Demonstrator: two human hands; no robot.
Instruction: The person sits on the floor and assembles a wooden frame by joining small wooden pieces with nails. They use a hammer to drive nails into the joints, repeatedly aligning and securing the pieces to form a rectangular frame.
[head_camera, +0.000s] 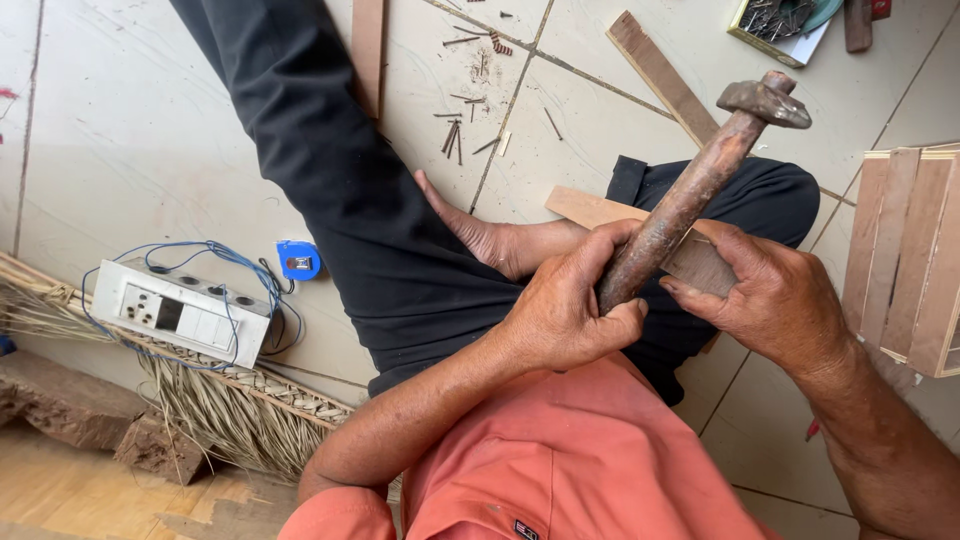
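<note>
**A:** Head view, centre. What does each hand do?

**B:** The left hand (565, 310) is wrapped tight around the lower end of the hammer (690, 190), fingers curled over its rusty brown handle. The right hand (775, 295) lies against the handle from the other side, thumb and fingers loosely bent; it also touches a flat wooden strip (600, 210) that passes behind the handle. Whether it grips the strip cannot be told.

**A:** And where does the hammer lie?

**B:** It is held above the person's lap, tilted, with its dark metal head up and to the right, over the tiled floor (150, 130).

**A:** What surrounds the hands?

**B:** The person sits on the floor in an orange shirt (590, 460) and black trousers (330, 160), one bare foot (480, 235) tucked just beside the left hand. Loose nails (460, 130) lie scattered on the tiles beyond the leg. A second wooden strip (660, 75) lies slanted near the hammer's head, and a box of nails (775, 25) sits at the top edge. At the right edge stands a small wooden crate (910, 260). To the left lie a white switch board (180, 310) with blue wire, a blue tape measure (298, 260), a straw broom (220, 400) and a rough brick (60, 400).
</note>
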